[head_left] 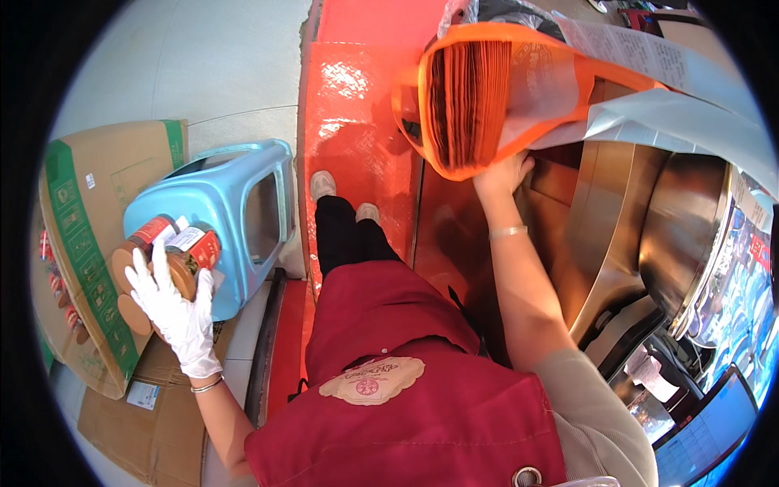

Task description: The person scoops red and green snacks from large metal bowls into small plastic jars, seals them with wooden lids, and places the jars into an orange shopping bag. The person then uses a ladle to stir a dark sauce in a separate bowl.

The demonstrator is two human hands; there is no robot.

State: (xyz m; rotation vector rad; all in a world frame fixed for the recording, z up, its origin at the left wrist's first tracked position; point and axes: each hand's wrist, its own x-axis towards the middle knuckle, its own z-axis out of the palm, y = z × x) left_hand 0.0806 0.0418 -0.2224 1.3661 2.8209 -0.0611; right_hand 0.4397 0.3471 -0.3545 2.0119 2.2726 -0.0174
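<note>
My left hand (pixel 173 310) wears a white glove and reaches over a jar (pixel 204 243) with a brown lid and a red label. The thumb and forefinger lie on either side of its lid. More brown-lidded jars (pixel 125 259) stand close by on a light blue plastic stool (pixel 234 195). At the near side of an orange bag (pixel 456 167) is my bare right hand (pixel 505 173), its fingers partly hidden by the bag. A dense stack of orange-red folded paper items (pixel 468 103) fills one end of the bag. Whether the right hand grips it is unclear.
A cardboard box (pixel 122 164) with green tape stands behind the stool, above flattened cardboard (pixel 161 420). On the right are a brown counter (pixel 608 201), a large metal pot (pixel 681 225), and a screen (pixel 709 435). Printed paper strips (pixel 645 58) hang past the bag.
</note>
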